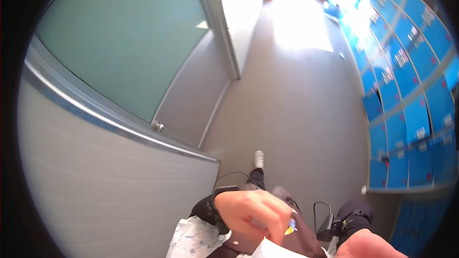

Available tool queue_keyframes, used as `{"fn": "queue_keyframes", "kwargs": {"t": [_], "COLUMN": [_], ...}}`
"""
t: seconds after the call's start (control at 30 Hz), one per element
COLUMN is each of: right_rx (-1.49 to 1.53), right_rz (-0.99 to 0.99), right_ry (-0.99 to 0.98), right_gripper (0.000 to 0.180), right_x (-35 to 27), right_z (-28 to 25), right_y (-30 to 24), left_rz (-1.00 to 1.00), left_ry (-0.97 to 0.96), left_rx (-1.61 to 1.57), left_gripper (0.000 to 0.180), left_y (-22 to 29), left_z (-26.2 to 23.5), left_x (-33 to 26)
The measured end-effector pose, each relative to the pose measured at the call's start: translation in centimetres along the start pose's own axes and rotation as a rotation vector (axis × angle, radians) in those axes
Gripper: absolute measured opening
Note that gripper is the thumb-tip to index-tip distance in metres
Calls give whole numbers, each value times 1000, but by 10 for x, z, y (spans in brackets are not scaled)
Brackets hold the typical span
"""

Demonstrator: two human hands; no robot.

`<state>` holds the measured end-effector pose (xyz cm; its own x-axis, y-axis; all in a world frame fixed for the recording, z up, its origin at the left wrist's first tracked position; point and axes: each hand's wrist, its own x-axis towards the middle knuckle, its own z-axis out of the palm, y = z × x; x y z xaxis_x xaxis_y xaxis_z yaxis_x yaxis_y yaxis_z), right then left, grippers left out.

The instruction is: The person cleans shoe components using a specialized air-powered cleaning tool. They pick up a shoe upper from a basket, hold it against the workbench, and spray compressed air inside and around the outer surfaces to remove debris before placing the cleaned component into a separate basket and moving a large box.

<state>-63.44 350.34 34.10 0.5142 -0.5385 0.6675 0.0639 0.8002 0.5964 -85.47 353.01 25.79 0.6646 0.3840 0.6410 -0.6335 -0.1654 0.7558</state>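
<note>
Left hand (251, 210): fingers (272, 224) curled closed, pinching a small yellow-and-blue object (290, 227) held low above the grey floor (296, 105). Right hand (366, 246): fingers out of frame; state cannot be determined.

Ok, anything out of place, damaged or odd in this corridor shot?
One thing: among the blue lockers on the right wall, one door looks ajar, showing a dark gap. A small bit of litter lies on the grey floor. The left hand curls around something small and blurred; the right hand is mostly cut off.
</note>
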Motion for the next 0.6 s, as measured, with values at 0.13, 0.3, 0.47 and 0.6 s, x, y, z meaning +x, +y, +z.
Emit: {"fn": "queue_keyframes", "kwargs": {"t": [0.13,0.3,0.47,0.6], "right_rx": [-972,-735,-705,-574], "right_rz": [155,1010,1492,1173], "right_ry": [-457,-1367,-1401,-1856], "right_gripper": [18,10,6,32], "right_x": [-137,-301,-521,-656], "right_z": [-142,-251,-634,-803], "right_y": [65,248,296,333], "left_rz": [-395,-633,-949,-1231], "left_ry": [209,575,861,1190], "left_rx": [171,364,356,421], "left_gripper": [12,21,32,38], "left_y": [-52,-178,-320,-393], "left_z": [-164,-409,-662,-793], "left_x": [27,37,21,-66]}}
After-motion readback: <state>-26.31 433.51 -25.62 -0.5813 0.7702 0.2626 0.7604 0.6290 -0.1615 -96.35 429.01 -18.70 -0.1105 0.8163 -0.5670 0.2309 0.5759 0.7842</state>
